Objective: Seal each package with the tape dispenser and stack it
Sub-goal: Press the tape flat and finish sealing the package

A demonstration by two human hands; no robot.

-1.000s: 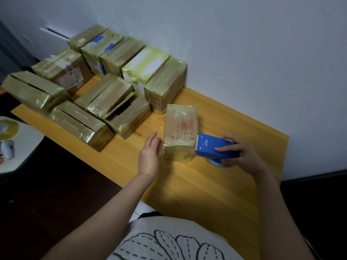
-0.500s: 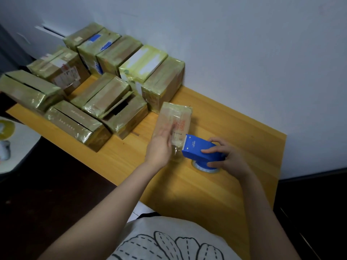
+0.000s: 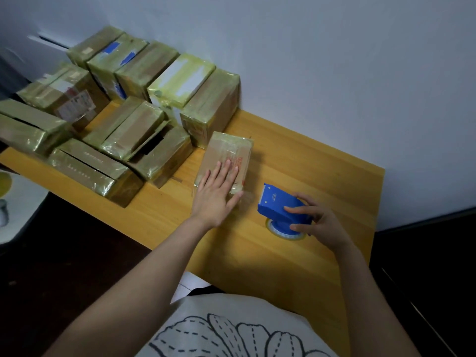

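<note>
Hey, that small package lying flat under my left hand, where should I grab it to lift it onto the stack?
Take the small package across its two long sides, coming from above. It lies flat, with bare table along both long sides, while its far end sits close to a taller box. Your left hand rests flat on top.

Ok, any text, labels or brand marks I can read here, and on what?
Nothing reads clearly.
Dispenser: small white mark, too small.
Package under left hand: red print, blurred, partly covered.
Labelled box: label blurred.
Front box: row of print, too small.
</note>
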